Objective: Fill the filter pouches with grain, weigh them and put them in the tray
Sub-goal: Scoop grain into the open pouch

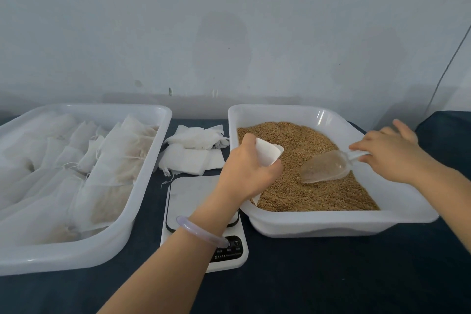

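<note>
Left hand (248, 169) grips pouch (267, 154) over grain (318, 186); right hand (397, 155) at scoop (323, 168) handle.

A table (331, 278) under dark blue cloth stands against the wall. Toward its left edge sits a white tray (63, 259) of filled pouches, and toward its right a white grain tub (331, 225). A white scale (188, 194) lies between them, with a heap of empty pouches (193, 153) behind it.

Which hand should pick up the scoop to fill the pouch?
Right. The right hand is at the scoop handle on the grain; the left hand grips the pouch.
</note>
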The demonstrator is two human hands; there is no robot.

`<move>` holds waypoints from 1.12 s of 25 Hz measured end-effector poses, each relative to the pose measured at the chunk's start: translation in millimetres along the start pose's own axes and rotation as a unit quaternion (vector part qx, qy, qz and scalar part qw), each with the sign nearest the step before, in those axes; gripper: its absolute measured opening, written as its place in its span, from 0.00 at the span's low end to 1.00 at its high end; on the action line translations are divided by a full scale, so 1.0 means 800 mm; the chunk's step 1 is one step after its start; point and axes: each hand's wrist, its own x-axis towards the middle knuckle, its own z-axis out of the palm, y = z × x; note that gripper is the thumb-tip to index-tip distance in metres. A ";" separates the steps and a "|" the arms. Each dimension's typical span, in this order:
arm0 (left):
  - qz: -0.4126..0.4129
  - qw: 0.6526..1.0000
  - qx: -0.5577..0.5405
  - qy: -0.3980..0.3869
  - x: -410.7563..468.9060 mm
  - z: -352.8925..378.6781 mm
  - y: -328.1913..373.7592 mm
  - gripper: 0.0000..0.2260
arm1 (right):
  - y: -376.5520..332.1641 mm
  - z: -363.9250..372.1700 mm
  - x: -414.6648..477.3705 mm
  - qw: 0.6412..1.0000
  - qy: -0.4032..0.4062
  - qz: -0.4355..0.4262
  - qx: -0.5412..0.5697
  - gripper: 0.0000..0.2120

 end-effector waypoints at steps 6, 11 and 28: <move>-0.018 1.000 -0.003 -0.010 -0.001 -0.003 0.002 0.16 | -0.056 0.008 0.012 0.974 -0.058 -0.027 0.216 0.15; -0.006 1.000 -0.011 -0.007 -0.001 -0.002 -0.001 0.17 | -0.046 -0.004 0.005 0.936 -0.066 -0.046 0.343 0.16; -0.005 1.000 0.001 -0.027 -0.001 -0.003 0.004 0.16 | 0.016 -0.116 -0.018 0.910 0.050 -0.161 0.378 0.17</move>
